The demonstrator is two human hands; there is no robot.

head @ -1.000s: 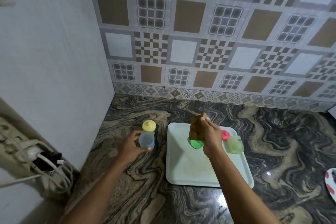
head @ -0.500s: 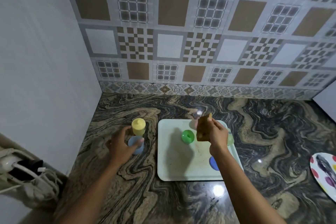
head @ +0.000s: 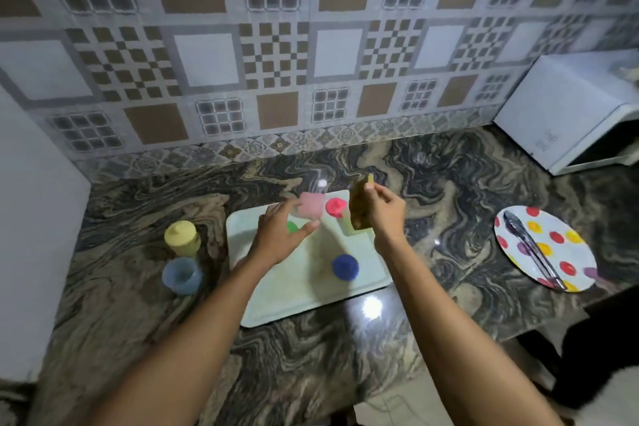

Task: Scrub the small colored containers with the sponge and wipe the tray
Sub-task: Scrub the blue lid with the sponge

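- The right hand [head: 385,214] has its grip pinched shut on a brown sponge [head: 359,207], held upright above the far right corner of the tray [head: 276,308].
- The left hand [head: 276,235] reaches over the tray with fingers spread toward a pink cup [head: 311,205]; motion blur hides whether that grip has closed on it.
- To do this step well, I'd say take the pink cup firmly around its wall, lift it clear of its neighbours, then work the sponge inside and around the rim.
- On the tray I count a pink lid [head: 334,207], a green lid [head: 292,227] and a blue lid [head: 344,266]; something pale sits half hidden behind the sponge.
- On the bench [head: 345,373] left of the tray stand two containers, one yellow [head: 181,239], one blue [head: 181,276].
- One spotted plate [head: 546,249] lies well apart to the right.
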